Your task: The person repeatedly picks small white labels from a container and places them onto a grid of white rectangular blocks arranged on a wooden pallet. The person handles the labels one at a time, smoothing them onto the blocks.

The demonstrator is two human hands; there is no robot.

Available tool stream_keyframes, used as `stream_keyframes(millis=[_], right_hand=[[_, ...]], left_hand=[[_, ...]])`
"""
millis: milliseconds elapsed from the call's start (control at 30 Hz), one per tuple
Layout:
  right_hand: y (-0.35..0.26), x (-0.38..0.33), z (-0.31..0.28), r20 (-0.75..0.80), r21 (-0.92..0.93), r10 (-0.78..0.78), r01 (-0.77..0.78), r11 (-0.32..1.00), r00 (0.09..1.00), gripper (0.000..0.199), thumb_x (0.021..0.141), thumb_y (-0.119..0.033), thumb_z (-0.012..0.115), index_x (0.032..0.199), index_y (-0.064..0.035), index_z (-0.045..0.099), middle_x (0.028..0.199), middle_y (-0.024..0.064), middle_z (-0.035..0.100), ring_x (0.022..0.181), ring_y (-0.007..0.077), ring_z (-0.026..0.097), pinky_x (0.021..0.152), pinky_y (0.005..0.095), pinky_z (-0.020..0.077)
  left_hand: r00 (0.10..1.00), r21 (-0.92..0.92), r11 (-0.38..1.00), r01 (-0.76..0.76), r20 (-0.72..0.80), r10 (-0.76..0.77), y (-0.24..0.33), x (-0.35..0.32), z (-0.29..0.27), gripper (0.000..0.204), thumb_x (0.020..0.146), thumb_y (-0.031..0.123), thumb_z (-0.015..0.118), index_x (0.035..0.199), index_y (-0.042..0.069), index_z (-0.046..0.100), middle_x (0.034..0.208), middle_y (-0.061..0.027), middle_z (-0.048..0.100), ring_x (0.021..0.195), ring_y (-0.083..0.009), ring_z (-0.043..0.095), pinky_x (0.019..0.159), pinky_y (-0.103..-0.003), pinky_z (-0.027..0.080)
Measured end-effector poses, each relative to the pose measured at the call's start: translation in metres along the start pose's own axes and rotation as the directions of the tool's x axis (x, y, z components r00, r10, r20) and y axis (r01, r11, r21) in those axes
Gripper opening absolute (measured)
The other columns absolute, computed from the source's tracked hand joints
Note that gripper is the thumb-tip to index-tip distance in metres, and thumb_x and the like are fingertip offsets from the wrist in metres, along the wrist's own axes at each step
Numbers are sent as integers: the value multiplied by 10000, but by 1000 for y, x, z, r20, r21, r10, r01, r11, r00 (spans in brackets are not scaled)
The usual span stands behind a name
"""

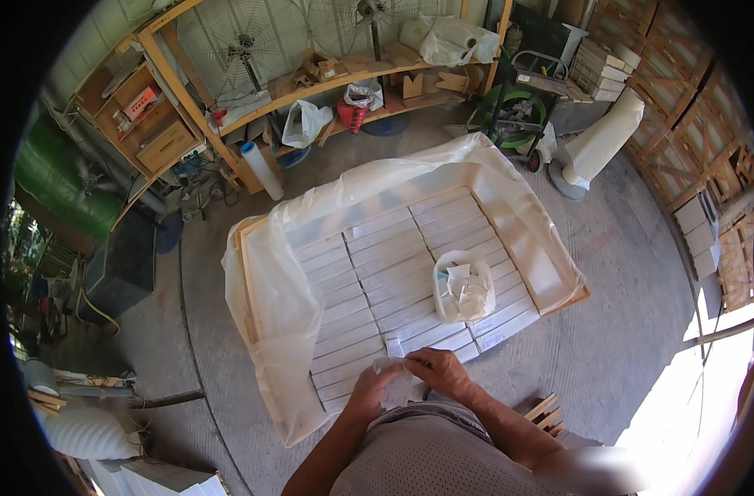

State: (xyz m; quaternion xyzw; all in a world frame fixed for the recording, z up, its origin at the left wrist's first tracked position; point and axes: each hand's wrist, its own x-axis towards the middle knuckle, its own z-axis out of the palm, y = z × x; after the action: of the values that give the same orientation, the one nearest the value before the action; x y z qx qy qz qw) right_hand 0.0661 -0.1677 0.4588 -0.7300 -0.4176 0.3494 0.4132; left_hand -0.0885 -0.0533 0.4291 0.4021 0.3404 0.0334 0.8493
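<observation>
My left hand [368,390] and my right hand [440,369] are close together at the near edge of a large shallow wooden crate [568,299]. Both pinch a small clear plastic packet [393,366] between them. The crate is lined with clear plastic sheet [279,331] that drapes over its sides. Inside lie rows of flat white boxes [377,273] packed side by side. A small white plastic bag [462,288] with crumpled contents rests on the boxes, just beyond my right hand.
Wooden shelving [228,124] with fans, bags and boxes runs along the far side. A white roll [263,171] leans by the shelf, a larger one [601,142] stands at right. A green hose cart [513,112] sits behind the crate. Wooden slats [545,413] lie near my right.
</observation>
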Motion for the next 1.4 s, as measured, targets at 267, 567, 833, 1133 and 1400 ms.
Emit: stream_keyframes(millis=[267,567,833,1133,1400], right_hand=[[-1,1,-10,271,653,311,-411,636,911,302,941,-214,590,1102,35,647,895,79,677,815,143,613,712,276,477],[9,4,-1,366,689,329,-491,532,870,348,918,-250,660,1102,44,635,860,79,654,789,162,620,698,282,483],[25,4,5,433,771,264,-505,388,862,335,896,-227,699,1086,41,634,862,85,660,763,158,627,669,272,491],[21,8,1,413,648,293,-505,571,862,355,896,-245,702,1076,57,651,823,79,663,711,123,591,650,256,484],[10,12,-2,390,473,313,-480,739,866,309,910,-198,651,1091,52,659,806,65,669,689,103,592,630,246,480]], left_hand=[[984,-139,988,65,-153,-86,-1,2,-6,287,859,209,680,1036,-11,630,915,-79,668,770,-174,638,685,-307,500],[984,20,999,39,-174,-35,-8,2,-15,265,867,207,672,992,-26,651,858,-77,672,712,-164,623,647,-314,478],[995,-64,995,70,-71,-75,12,-7,-3,254,878,190,643,993,-37,653,877,-92,684,737,-179,650,665,-309,500],[992,-39,994,104,-74,-106,18,-9,1,237,862,192,642,973,-16,664,859,-88,678,699,-170,626,630,-318,485],[985,31,995,93,-146,-88,16,-6,1,244,848,203,654,959,-13,663,843,-78,671,685,-156,613,613,-310,468]])
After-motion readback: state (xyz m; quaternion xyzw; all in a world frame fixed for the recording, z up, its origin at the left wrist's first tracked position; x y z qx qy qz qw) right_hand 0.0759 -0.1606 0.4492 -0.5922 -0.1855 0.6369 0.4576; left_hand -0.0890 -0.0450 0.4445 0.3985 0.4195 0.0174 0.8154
